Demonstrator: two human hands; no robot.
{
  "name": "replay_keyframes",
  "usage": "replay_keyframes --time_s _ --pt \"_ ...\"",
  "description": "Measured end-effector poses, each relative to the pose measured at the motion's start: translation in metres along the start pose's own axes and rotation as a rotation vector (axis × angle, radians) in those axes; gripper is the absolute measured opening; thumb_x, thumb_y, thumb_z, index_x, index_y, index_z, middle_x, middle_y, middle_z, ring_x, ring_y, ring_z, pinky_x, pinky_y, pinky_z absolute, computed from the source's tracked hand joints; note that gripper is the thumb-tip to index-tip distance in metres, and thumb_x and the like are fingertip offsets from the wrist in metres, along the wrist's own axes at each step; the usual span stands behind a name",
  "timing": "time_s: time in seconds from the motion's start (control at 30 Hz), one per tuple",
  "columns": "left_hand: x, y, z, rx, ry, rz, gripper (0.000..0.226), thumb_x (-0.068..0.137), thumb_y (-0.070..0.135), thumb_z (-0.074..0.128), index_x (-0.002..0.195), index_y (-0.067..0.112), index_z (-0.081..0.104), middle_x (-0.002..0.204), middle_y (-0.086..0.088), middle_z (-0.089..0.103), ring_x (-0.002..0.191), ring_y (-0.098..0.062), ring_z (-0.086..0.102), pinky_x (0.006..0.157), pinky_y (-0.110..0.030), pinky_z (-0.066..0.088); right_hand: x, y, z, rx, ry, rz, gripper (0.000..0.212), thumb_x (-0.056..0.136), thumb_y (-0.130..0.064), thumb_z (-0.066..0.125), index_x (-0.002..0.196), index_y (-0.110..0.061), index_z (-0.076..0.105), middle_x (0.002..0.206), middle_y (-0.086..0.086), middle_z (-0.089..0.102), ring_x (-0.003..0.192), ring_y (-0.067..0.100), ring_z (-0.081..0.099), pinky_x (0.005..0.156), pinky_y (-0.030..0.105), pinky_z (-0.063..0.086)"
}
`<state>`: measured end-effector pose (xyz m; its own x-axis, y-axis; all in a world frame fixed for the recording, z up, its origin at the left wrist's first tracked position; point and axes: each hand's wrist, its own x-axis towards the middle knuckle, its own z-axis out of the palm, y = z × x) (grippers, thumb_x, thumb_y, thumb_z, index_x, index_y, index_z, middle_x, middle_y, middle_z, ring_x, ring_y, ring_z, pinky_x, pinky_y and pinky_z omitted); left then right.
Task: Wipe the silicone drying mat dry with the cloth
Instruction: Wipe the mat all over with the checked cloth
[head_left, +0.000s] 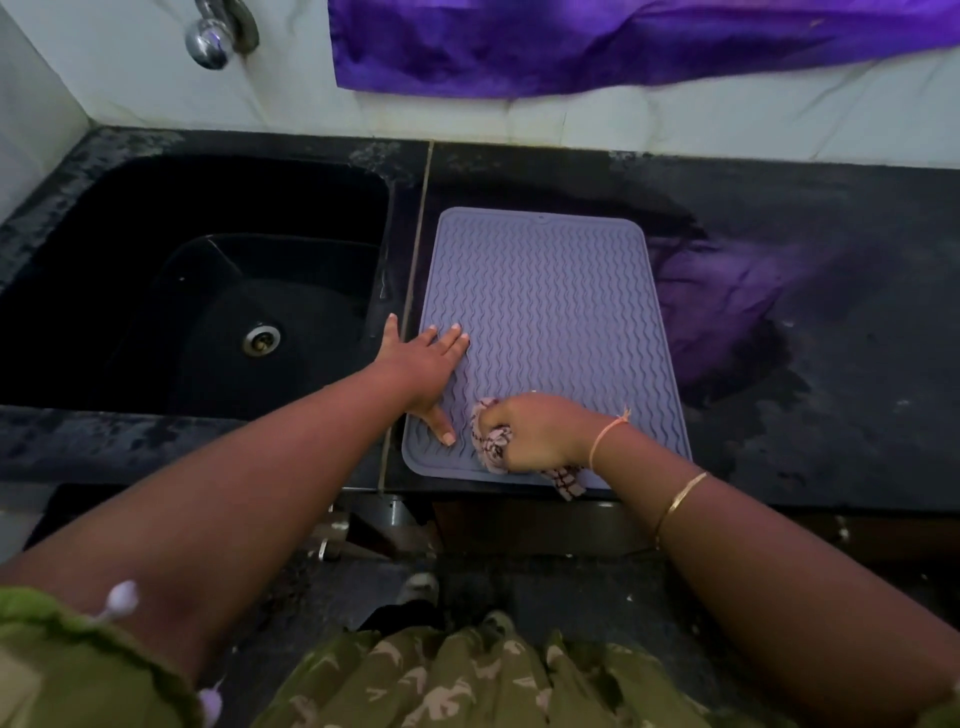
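A black stone worktop (810, 208) is running along a white wall (675, 124), its glossy surface mirroring the purple fabric (571, 47) hanging above. A dark sink (130, 208) with a metal drain (262, 339) is sitting at the left, a chrome tap (218, 34) jutting out above it.

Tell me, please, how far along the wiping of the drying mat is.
Done: the mat lies flat on the countertop, steadied by the left hand pressing its left side. In hand: the right hand grips the bunched cloth at the mat's near edge. Left: likely the far stretch; wetness cannot be judged.
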<state>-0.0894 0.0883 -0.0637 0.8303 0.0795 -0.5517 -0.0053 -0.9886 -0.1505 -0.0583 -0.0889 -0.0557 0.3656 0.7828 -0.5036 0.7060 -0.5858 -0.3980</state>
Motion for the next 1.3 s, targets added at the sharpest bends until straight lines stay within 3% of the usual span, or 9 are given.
replay_keyframes --time_s 0.2,0.37,0.47,0.57,0.73,0.9,0.97,1.07,1.3 --pt "-0.004 -0.004 0.002 -0.031 0.033 0.036 0.138 0.055 0.076 0.066 0.149 0.017 -0.016 0.158 -0.001 -0.015 0.145 -0.023 -0.007 0.109 -0.065 -0.008 -0.008 -0.009 -0.017 0.259 -0.147 0.136 0.037 0.072 -0.004 0.057 0.108 -0.010 0.063 0.097 0.012 0.061 0.083 0.021 0.053 0.066 0.028 0.043" --pt "-0.006 -0.005 0.002 -0.023 0.039 0.055 0.137 0.056 0.076 0.065 0.149 0.015 -0.015 0.158 -0.003 -0.014 0.145 -0.024 -0.007 0.108 -0.063 -0.010 -0.013 0.003 -0.050 0.660 0.034 0.249 0.030 0.065 0.006 0.057 0.095 0.013 0.058 0.091 0.021 0.063 0.085 0.033 0.060 0.076 0.041 0.051" --pt "-0.006 -0.005 0.002 -0.015 0.045 0.060 0.137 0.056 0.076 0.065 0.149 0.013 -0.014 0.158 -0.003 -0.013 0.146 -0.024 -0.006 0.108 -0.063 -0.010 -0.008 0.006 -0.058 0.899 -0.065 0.315 0.034 0.068 0.011 0.054 0.101 0.015 0.059 0.097 0.030 0.064 0.084 0.038 0.064 0.072 0.040 0.055" --pt "-0.006 -0.005 0.002 0.003 0.050 0.067 0.137 0.057 0.076 0.064 0.149 0.012 -0.014 0.158 -0.004 -0.013 0.146 -0.025 -0.006 0.109 -0.063 -0.008 0.004 0.008 -0.056 0.676 -0.008 0.354 0.032 0.070 0.007 0.058 0.102 0.011 0.060 0.103 0.027 0.065 0.100 0.042 0.062 0.090 0.053 0.051" --pt "-0.005 -0.006 0.002 -0.003 0.039 0.074 0.138 0.056 0.079 0.062 0.149 0.012 -0.014 0.158 -0.003 -0.013 0.145 -0.025 -0.007 0.108 -0.062 -0.009 0.017 0.017 -0.045 0.378 0.549 0.403 0.048 0.085 -0.024 0.060 0.131 -0.018 0.046 0.127 0.014 0.051 0.114 0.031 0.051 0.094 0.037 0.044" --pt "-0.003 -0.005 0.003 0.030 0.057 0.064 0.137 0.055 0.080 0.061 0.149 0.012 -0.013 0.158 -0.004 -0.012 0.146 -0.025 -0.004 0.109 -0.063 -0.009 0.029 -0.009 0.007 0.093 0.374 0.561 0.102 0.067 -0.084 0.040 0.146 -0.028 0.011 0.153 0.016 0.014 0.140 0.041 0.015 0.105 0.061 0.024" --pt "-0.002 -0.004 0.003 0.036 0.062 0.058 0.137 0.055 0.080 0.061 0.149 0.012 -0.012 0.158 -0.004 -0.011 0.146 -0.025 -0.003 0.110 -0.063 -0.008 0.034 -0.019 0.023 -0.061 0.428 0.581 0.102 0.068 -0.081 0.040 0.147 -0.028 0.005 0.154 0.015 0.012 0.139 0.043 0.013 0.104 0.062 0.022" --pt "-0.003 -0.003 0.003 0.042 0.072 0.058 0.137 0.055 0.081 0.060 0.149 0.012 -0.012 0.159 -0.005 -0.009 0.146 -0.026 -0.001 0.110 -0.062 -0.008 0.031 -0.019 0.029 -0.147 0.531 0.541 0.085 0.075 -0.068 0.043 0.145 -0.029 0.015 0.148 0.014 0.023 0.133 0.042 0.025 0.098 0.060 0.027" --pt "-0.004 -0.003 0.002 0.032 0.057 0.052 0.138 0.054 0.081 0.060 0.149 0.013 -0.013 0.158 -0.005 -0.011 0.146 -0.026 -0.002 0.108 -0.064 -0.009 0.004 -0.009 0.036 -0.256 0.506 0.360 0.067 0.077 -0.049 0.054 0.137 -0.035 0.028 0.138 0.009 0.035 0.122 0.035 0.036 0.090 0.050 0.037"
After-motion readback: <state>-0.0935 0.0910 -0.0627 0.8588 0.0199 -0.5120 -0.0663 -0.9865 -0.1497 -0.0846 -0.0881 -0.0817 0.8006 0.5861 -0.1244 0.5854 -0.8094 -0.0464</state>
